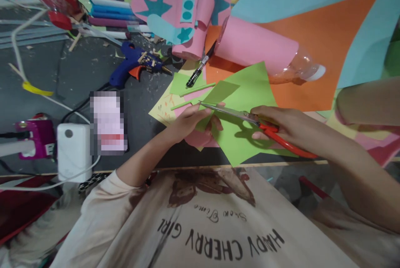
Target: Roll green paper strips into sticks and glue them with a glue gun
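Observation:
My right hand (283,124) is closed round the red handles of a pair of scissors (231,112). The blades point left and look nearly together, with their tip over my left hand (198,118). Green paper (246,88) lies beneath the blades, and my left hand pinches its left edge, thumb on top and fingers partly hidden. Thin green paper strips (197,89) lie just beyond my left fingertips. Pink paper (198,138) shows under that hand. A black pen (201,66) rests a little farther off.
A pink-wrapped plastic bottle (259,45) lies on orange paper (325,30). Left of my hands are a blue glue gun (125,66), a phone (109,122) and a white power bank (74,151) with cables. Pink star-decorated tubes (190,13) stand behind. Another person's arm (371,101) reaches in from the right.

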Demonstrator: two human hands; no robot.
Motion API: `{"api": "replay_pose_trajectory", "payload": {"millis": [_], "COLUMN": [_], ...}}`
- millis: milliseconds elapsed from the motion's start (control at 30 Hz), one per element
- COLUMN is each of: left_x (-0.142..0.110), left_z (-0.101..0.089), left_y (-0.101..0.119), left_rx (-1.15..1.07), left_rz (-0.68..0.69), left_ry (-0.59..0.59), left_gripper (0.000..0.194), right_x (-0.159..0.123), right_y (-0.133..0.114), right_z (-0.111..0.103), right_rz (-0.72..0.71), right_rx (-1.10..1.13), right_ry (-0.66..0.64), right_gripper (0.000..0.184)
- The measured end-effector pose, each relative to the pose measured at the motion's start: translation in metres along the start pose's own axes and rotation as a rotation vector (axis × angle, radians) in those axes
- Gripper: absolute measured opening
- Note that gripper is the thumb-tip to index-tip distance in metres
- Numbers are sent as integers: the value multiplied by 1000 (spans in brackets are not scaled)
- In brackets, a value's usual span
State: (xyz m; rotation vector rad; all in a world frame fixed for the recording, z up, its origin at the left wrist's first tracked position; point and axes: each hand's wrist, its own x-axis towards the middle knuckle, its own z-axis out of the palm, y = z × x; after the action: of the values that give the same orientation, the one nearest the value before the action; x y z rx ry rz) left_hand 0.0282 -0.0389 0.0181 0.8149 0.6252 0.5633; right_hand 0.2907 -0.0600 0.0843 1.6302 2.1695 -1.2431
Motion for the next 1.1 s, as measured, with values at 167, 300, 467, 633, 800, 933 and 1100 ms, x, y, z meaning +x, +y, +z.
{"api": "replay_pose_trajectory", "payload": {"millis": [167, 300, 467, 633, 800, 933, 1100], "left_x": [1, 2, 0, 0, 3, 5, 8], "left_z": [2, 4, 3, 1, 1, 0, -8], "left_y": [2, 7, 12, 15, 17, 15, 11], "left_rx": [23, 47, 3, -103, -80, -42, 85], "left_rz": [-18, -42, -160, -207, -91, 35, 173], "left_ry": [10, 19, 46, 79, 346, 409, 483], "left_gripper": [28, 22, 18, 22, 11, 8, 11], "right_x": [1, 1, -9, -19, -19, -14, -16], "right_y": [0, 1, 7, 22, 41, 60, 67], "right_z": [1, 2, 2, 3, 5, 2, -4], "right_rz": [-12, -24, 89, 251, 340, 326, 286], "right_rx": [19, 23, -32, -108, -240, -308, -495], "right_ry": [20, 37, 66, 183, 388, 462, 496], "right_gripper": [68, 62, 36, 40, 45, 46, 42]}}
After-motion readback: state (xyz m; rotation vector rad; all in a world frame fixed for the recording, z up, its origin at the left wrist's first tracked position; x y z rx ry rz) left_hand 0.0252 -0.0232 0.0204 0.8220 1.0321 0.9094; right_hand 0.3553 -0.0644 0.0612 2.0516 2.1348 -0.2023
